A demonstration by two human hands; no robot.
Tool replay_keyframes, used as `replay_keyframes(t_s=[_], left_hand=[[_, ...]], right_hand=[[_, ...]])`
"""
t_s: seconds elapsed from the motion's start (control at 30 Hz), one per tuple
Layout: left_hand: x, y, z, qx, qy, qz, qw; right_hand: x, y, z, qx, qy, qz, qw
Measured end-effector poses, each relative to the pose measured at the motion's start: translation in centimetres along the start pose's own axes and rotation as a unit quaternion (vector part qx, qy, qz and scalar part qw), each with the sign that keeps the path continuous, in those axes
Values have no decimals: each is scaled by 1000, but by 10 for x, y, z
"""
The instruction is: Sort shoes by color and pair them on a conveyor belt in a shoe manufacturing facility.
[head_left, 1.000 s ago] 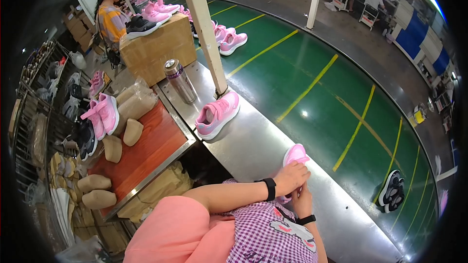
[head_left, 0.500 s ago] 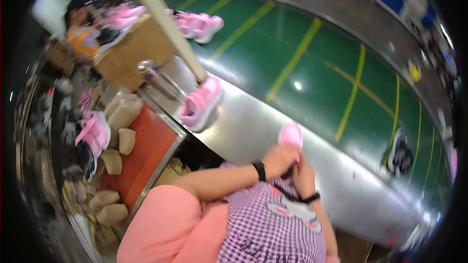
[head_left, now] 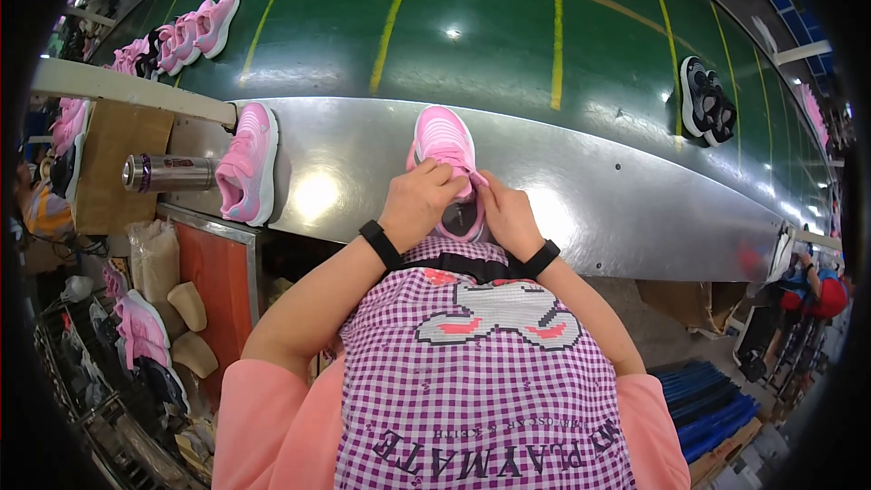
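A pink sneaker (head_left: pixel 445 132) with a white sole edge stands on the metal ledge right in front of me, its toe pointing away. My left hand (head_left: pixel 419 200) pinches at the shoe's tongue and strap area from the left side. From the right, my right hand (head_left: pixel 510 216) grips the collar or strap edge beside the shoe's opening. The dark inside of the shoe shows between both hands. Another pink sneaker (head_left: pixel 248 163) rests on the ledge to the left, apart from my hands.
Beyond the metal ledge (head_left: pixel 363 141) runs a green belt (head_left: pixel 490 27) with yellow lines. It carries black sneakers (head_left: pixel 706 102) at right and pink sneakers (head_left: pixel 204 27) at far left. A steel flask (head_left: pixel 172 172) lies by a cardboard piece (head_left: pixel 118 163). Beige shoe forms (head_left: pixel 189 307) sit lower left.
My view has turned and now faces the ledge squarely. Both hands stay on the same pink sneaker, now with the left at its tongue and the right at the opening's edge.
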State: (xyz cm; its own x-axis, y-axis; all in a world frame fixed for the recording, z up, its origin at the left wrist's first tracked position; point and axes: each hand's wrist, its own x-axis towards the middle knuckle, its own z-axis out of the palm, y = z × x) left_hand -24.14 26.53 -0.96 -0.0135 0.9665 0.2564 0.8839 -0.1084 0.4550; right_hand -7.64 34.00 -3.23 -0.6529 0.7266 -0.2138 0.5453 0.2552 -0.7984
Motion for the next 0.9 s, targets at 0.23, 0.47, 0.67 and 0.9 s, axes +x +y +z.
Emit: replay_keyframes(t_s=[0.23, 0.47, 0.67, 0.9], left_hand=[[13, 14, 2, 123, -95, 109, 982], [-4, 2, -6, -25, -30, 41, 998], [-8, 9, -15, -20, -5, 32, 999], [1, 6, -6, 79, -10, 104, 991]], right_hand=[[-1, -2, -5, 14, -78, -87, 993], [-4, 2, 13, -38, -5, -102, 994], [6, -18, -10, 21, 7, -42, 999], [47, -41, -29, 199, -14, 126, 972]])
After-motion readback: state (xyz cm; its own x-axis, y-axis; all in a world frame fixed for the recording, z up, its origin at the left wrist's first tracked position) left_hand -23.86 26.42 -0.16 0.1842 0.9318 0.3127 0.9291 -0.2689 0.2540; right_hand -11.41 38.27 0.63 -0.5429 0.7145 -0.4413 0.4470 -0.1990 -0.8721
